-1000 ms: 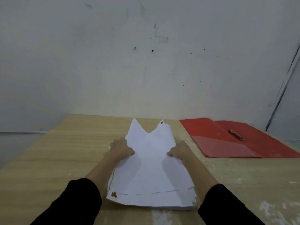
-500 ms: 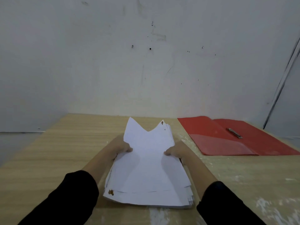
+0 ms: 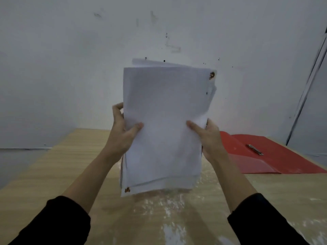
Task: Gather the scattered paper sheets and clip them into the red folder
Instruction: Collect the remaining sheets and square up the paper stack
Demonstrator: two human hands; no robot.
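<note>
Gathering looks done: one stack of paper sheets (image 3: 164, 124), too many to count, is upright over the table (image 3: 53, 174). The left hand (image 3: 122, 135) grips its nine o'clock edge, the right hand (image 3: 210, 137) its three o'clock edge. Next it probably needs squaring, then carrying to the one open red folder (image 3: 276, 156) at three o'clock, under its single clip (image 3: 255, 149).

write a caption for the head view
Left hand and right hand grip a stack of white paper sheets over a wooden table, open red folder alongside.
</note>
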